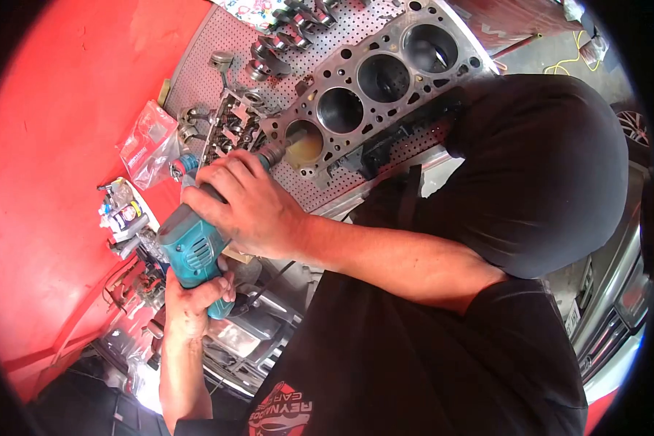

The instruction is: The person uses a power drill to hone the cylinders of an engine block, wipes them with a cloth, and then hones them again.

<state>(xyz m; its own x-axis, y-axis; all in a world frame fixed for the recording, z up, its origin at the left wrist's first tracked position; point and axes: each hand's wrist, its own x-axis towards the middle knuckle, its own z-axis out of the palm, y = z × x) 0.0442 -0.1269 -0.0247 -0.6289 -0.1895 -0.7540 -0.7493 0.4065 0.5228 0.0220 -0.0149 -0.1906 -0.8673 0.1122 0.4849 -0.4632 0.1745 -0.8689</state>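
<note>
1. Head view, looking down: the person's bare left hand (195, 299) grips the lower handle of a teal power drill (189, 243) with dark vents, the fingers curled around the handle. Whether one presses the trigger cannot be told.
2. The bare right hand (243, 200) lies over the drill's front housing, its fingers bent and wrapped across the top, clasping it just behind the metal chuck (272, 153).
3. The drill is held tilted beside the desk (363, 23), a grey surface dotted with small holes. Its chuck points at the end bore (309, 147) of a grey metal engine block (374, 109); this bore looks yellowish inside. The tip of the tool is too blurred to make out.
4. The block, with four round bores in a row, lies along the desk's near edge, beside the person's black clothing (429, 349).
5. Toward the far edge, by a red wall (73, 145), are a dark metal crankshaft (287, 42), a grey piston with its rod (221, 61) and a metal cylinder head (229, 125) with springs.
6. A clear plastic bag with red print (150, 142) rests just past these, against the wall side.
</note>
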